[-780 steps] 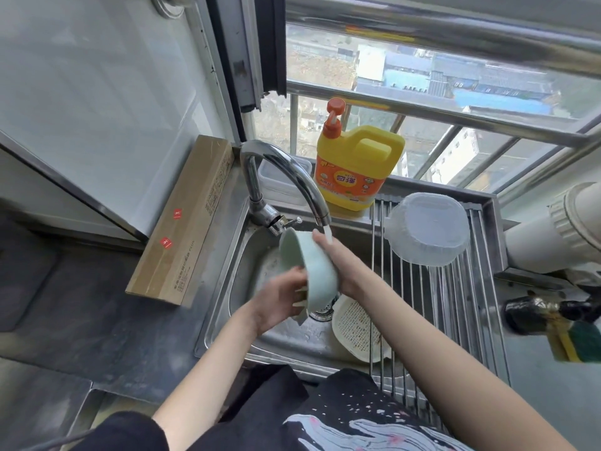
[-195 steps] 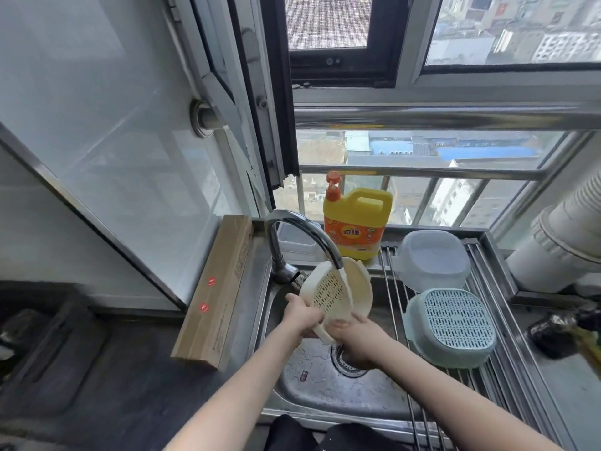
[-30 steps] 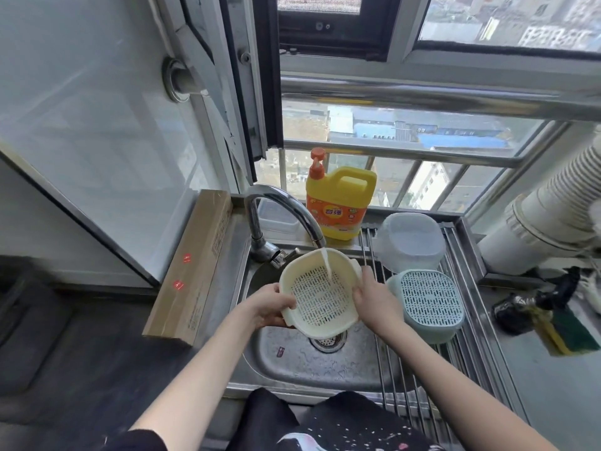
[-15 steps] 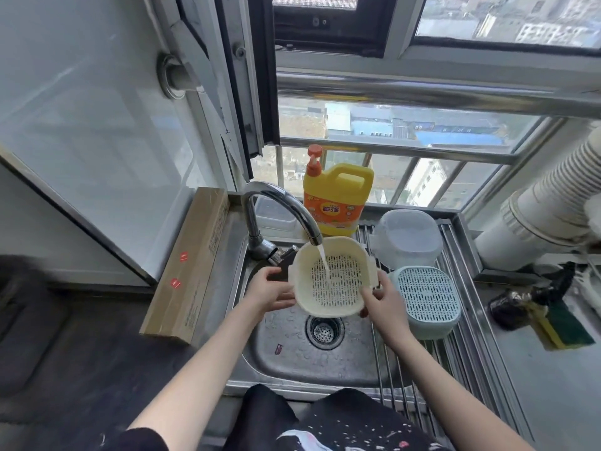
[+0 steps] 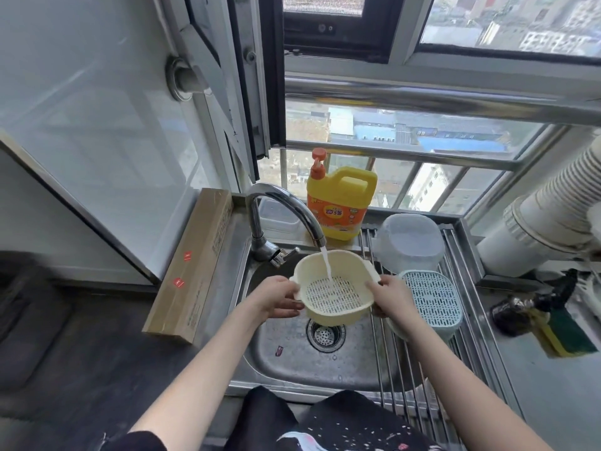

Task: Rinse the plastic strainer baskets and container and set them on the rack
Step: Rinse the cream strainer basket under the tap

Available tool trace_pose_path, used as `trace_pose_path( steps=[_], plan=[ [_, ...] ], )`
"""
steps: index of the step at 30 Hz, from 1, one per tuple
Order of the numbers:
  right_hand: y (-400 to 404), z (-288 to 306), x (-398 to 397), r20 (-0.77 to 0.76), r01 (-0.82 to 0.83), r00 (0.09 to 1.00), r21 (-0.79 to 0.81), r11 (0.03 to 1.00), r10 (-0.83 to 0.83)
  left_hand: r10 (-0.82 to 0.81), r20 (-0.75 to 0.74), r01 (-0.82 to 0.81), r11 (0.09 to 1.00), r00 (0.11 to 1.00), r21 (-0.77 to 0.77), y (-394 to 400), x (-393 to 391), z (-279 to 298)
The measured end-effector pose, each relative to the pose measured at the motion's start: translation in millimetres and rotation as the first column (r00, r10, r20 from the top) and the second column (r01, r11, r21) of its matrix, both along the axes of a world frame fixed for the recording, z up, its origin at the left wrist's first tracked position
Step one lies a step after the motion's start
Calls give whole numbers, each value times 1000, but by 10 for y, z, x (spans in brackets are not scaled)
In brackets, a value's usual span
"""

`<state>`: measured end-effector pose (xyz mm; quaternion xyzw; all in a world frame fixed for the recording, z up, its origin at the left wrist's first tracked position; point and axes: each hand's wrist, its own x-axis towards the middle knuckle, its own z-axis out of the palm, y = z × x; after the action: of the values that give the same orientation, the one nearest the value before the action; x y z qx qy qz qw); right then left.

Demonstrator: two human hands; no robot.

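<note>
Cream strainer basket point(image 5: 335, 288) between both hands point(image 5: 328, 296)

two strainer baskets are showing, one cream point(image 5: 335, 288) and one pale green point(image 5: 429, 301) (upside down), along with one clear container point(image 5: 408, 242), one detergent jug point(image 5: 341, 203), one tap point(image 5: 279, 216) and two hands, left point(image 5: 276, 297) and right point(image 5: 388, 296).

Between hands: cream strainer basket point(image 5: 335, 288), perforated dot-grid base. Right of right hand: pale teal basket point(image 5: 429, 301), slotted grid. Beyond: yellow-orange detergent jug point(image 5: 341, 203).
</note>
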<state>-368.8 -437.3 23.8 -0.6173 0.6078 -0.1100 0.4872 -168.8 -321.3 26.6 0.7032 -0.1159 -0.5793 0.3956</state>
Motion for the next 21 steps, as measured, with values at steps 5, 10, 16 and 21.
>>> trace_pose_path(
  steps=[5, 10, 16, 21],
  plan=[
    [214, -283, -29, -141, -211, 964, 117, 970, 227, -123, 214, 145, 985, 969, -92, -56, 16, 201],
    [345, -465, 98, -41, -207, 978, -29, 978, 205, -228, 629, 316, 948, 743, -29, 60, 83, 202],
    [307, -274, 215, 13, -262, 960, -304, 916, 279, -240, 816, 240, 962, 526, 128, 431, 163, -47],
    [263, -184, 447, -247, -483, 872, -288, 827, 424, 35, 845, 86, 992, 534, -95, 514, 63, 8]
  ],
)
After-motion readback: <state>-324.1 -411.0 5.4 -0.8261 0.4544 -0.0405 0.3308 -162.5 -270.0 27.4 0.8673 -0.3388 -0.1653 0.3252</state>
